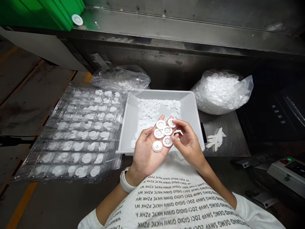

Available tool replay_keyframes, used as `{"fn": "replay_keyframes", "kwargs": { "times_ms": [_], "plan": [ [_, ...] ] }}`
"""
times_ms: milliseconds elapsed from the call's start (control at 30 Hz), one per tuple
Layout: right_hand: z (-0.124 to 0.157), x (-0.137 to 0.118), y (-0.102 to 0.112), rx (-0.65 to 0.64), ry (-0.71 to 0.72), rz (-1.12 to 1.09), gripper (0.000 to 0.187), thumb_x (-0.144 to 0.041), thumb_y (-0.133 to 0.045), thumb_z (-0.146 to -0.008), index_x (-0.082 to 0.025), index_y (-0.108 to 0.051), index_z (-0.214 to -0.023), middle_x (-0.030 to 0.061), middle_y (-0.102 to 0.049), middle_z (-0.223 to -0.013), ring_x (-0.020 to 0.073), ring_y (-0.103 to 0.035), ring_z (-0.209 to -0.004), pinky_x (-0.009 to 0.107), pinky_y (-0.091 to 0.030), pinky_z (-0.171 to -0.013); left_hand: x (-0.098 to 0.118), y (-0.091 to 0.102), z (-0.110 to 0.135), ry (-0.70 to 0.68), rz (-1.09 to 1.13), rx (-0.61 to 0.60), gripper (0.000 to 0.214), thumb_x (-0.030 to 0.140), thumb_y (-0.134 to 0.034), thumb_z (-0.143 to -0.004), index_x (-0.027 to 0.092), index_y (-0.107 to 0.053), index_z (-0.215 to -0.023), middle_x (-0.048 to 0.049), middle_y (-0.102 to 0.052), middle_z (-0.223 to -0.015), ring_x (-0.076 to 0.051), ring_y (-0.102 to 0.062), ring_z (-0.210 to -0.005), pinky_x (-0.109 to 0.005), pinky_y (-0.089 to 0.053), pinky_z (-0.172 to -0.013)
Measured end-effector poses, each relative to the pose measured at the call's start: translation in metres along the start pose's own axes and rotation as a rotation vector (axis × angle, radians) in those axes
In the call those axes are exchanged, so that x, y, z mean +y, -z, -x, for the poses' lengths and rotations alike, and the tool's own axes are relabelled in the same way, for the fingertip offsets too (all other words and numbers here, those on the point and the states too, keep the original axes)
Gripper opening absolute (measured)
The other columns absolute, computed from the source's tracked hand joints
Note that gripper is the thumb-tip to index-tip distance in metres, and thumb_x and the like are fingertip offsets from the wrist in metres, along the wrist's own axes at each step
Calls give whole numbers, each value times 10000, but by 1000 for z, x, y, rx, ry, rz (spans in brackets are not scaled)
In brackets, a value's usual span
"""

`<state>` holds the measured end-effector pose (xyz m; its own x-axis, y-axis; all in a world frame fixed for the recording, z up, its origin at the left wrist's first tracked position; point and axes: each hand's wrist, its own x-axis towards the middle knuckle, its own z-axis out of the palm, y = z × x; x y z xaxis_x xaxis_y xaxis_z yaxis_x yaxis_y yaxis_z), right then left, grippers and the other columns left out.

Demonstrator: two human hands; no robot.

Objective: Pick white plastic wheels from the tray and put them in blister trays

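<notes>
My left hand [146, 151] is palm up above the front of a grey tray [159, 94], carrying several small white plastic wheels [159, 133]. Most show spokes around a centre hole; the one nearest the wrist shows a raised hub. My right hand [189, 143] reaches in from the right with fingers curled. Its fingertips are on a white wheel [171, 123] at the upper right of the group, and its thumb is at the edge of a lower wheel [167, 141]. Many smaller white wheels [149, 108] lie loose in the tray, partly hidden behind my hands.
Stacked clear blister trays [78, 135] with white parts stand left. Plastic bags of white parts [124, 78] [221, 92] sit behind and right. White gloves [216, 139] lie right of the tray. A green crate [43, 12] and a single wheel [77, 19] rest on the metal ledge.
</notes>
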<state>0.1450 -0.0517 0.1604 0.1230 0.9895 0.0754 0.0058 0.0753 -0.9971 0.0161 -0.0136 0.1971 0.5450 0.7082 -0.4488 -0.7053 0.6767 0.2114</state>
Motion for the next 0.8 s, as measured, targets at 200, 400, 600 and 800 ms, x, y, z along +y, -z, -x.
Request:
{"fn": "replay_keyframes", "kwargs": {
  "times_ms": [200,400,600,800],
  "plan": [
    [-3,-8,11,22,224,340,326,-190,-564,-902,-275,-558,-1217,77,-446,-1244,227,-483,-1146,386,-468,-921,1,1,0,20,8,-5,507,265,-407,-921,207,-405,-1425,-112,-533,-1389,-237,-542,-1236,-412,-465,-1024],
    [-13,-28,37,-168,520,840,303,-139,-594,-887,-271,-615,-1160,86,-423,-1339,287,-413,-1179,459,-476,-891,1,0,0,41,19,-22,519,261,-413,-907,211,-410,-1424,-106,-561,-1360,-236,-555,-1220,-403,-466,-1018],
    [-19,-34,40,-255,648,945,284,-149,-576,-913,-279,-620,-1162,76,-520,-1298,269,-450,-1109,485,-478,-915,0,-1,-1,38,17,-20,518,279,-407,-912,210,-410,-1426,-97,-571,-1349,-252,-539,-1240,-426,-446,-1039],
    [-22,-28,39,-267,740,865,289,-147,-611,-894,-284,-627,-1148,73,-599,-1198,243,-548,-1042,453,-505,-840,2,-2,1,44,28,-27,506,303,-389,-931,179,-419,-1421,-108,-571,-1350,-230,-526,-1256,-353,-451,-1031]
  ]
}}
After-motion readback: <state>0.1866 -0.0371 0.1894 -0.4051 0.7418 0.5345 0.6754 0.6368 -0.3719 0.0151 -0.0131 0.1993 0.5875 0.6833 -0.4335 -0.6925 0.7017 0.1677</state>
